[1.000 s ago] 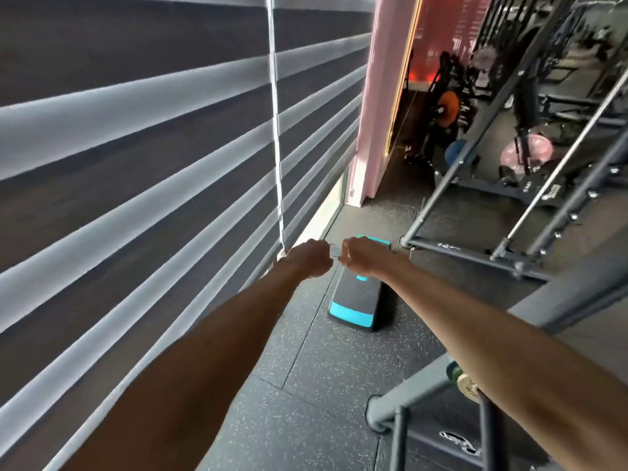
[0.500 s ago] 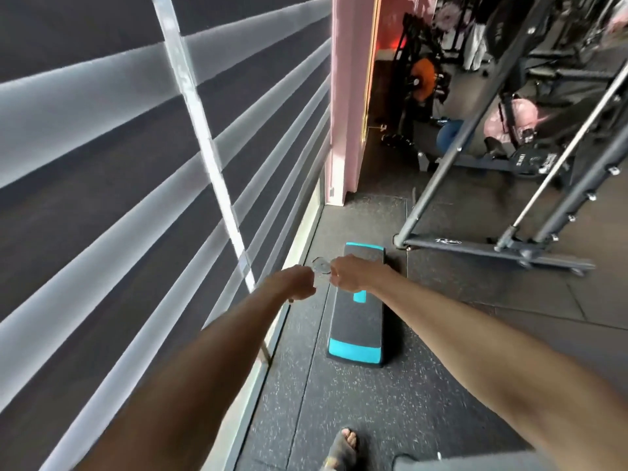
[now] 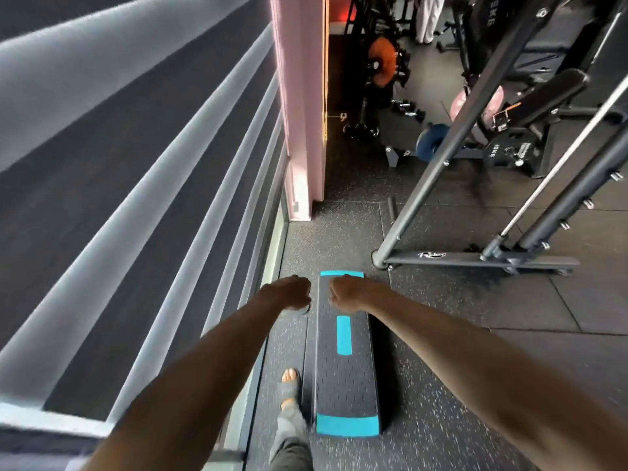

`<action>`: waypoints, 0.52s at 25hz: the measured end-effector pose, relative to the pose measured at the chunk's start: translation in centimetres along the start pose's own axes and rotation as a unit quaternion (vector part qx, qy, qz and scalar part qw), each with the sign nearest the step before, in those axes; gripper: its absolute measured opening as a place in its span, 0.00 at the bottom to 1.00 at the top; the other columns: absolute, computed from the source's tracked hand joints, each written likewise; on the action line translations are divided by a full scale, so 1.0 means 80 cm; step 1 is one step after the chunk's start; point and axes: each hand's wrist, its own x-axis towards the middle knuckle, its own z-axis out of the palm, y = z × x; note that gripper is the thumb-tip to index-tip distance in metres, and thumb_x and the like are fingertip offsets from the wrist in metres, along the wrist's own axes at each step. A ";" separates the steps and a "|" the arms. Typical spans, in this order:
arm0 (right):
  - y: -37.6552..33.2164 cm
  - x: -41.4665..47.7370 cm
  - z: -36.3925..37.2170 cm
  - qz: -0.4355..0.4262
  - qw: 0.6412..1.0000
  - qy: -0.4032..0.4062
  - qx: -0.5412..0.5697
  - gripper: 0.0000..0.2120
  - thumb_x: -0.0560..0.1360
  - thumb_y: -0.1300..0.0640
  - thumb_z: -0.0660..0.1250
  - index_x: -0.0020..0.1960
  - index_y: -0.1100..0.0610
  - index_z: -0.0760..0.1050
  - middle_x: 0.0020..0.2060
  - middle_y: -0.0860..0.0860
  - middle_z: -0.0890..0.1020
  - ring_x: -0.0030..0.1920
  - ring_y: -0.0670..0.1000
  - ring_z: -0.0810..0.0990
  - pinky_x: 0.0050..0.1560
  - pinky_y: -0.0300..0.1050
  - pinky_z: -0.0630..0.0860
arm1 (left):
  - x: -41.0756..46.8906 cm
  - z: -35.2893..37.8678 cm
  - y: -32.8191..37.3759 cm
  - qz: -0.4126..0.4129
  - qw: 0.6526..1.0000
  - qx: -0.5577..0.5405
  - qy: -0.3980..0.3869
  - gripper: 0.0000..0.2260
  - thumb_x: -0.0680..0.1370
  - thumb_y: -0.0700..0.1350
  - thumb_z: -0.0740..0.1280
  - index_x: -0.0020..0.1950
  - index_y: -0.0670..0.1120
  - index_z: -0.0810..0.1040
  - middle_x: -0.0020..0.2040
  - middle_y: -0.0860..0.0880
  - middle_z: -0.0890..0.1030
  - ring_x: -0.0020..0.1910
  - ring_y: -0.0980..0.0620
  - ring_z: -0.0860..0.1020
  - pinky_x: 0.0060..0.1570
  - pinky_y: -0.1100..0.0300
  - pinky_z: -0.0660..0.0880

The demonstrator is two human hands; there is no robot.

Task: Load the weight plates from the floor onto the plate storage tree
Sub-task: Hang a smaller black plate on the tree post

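My left hand (image 3: 290,294) and right hand (image 3: 346,294) are both curled above the aerobic step (image 3: 343,355) and carry no plate. I cannot tell whether the left grips something small. The 10KG plate (image 3: 509,153) and blue plate (image 3: 430,141) sit well ahead, beyond the rack frame (image 3: 458,258), so I judge I'm only approaching.

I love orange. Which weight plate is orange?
The orange plate, farthest back; the blue plate, pink plate and black plate sit further right.

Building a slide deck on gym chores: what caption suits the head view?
Left hand and right hand fisted, outstretched toward a teal-striped step platform, window blinds alongside, rack opposite.
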 end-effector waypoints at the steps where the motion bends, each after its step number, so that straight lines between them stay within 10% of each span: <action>1: 0.014 0.042 -0.011 0.009 1.000 -0.013 0.000 0.11 0.81 0.54 0.60 0.57 0.60 0.74 0.57 0.61 0.81 0.49 0.56 0.79 0.49 0.48 0.72 | 0.049 -0.016 -0.013 0.006 1.000 0.010 -0.014 0.12 0.80 0.46 0.62 0.61 0.42 0.77 0.58 0.42 0.80 0.55 0.45 0.80 0.54 0.53 0.76; 13: 0.229 0.447 -0.318 0.112 0.987 0.047 0.102 0.15 0.83 0.54 0.59 0.63 0.63 0.74 0.62 0.61 0.79 0.60 0.59 0.79 0.56 0.49 0.74 | 0.512 -0.369 -0.098 0.135 0.989 0.059 0.008 0.15 0.82 0.44 0.59 0.66 0.40 0.74 0.64 0.41 0.77 0.62 0.43 0.76 0.60 0.52 0.74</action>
